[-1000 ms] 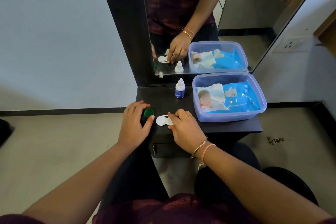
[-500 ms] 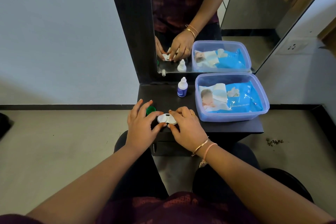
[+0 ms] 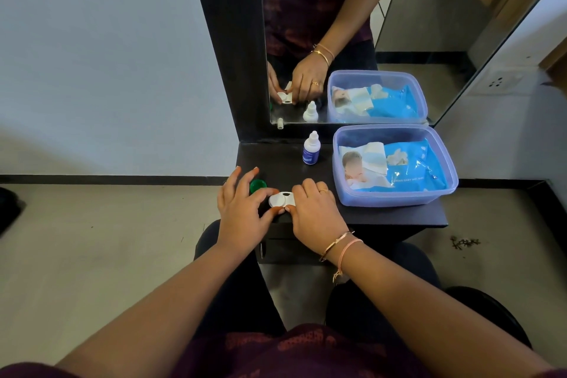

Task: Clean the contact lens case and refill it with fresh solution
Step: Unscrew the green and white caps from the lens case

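A white contact lens case (image 3: 281, 199) lies near the front edge of the dark shelf (image 3: 383, 218). My left hand (image 3: 242, 212) pinches its left end between thumb and forefinger. My right hand (image 3: 316, 212) grips its right end, covering that half. A green cap (image 3: 257, 185) lies on the shelf just behind my left hand, partly hidden by my fingers. A small white solution bottle (image 3: 310, 149) with a blue label stands upright further back, apart from both hands.
A clear blue plastic tub (image 3: 399, 198) holding a blue pack of wet wipes (image 3: 411, 169) fills the right side of the shelf. A mirror (image 3: 352, 40) stands right behind. The shelf is narrow, with floor on both sides.
My left hand has let go of the green cap and moved right onto the lens case. The case now sits held between both hands.
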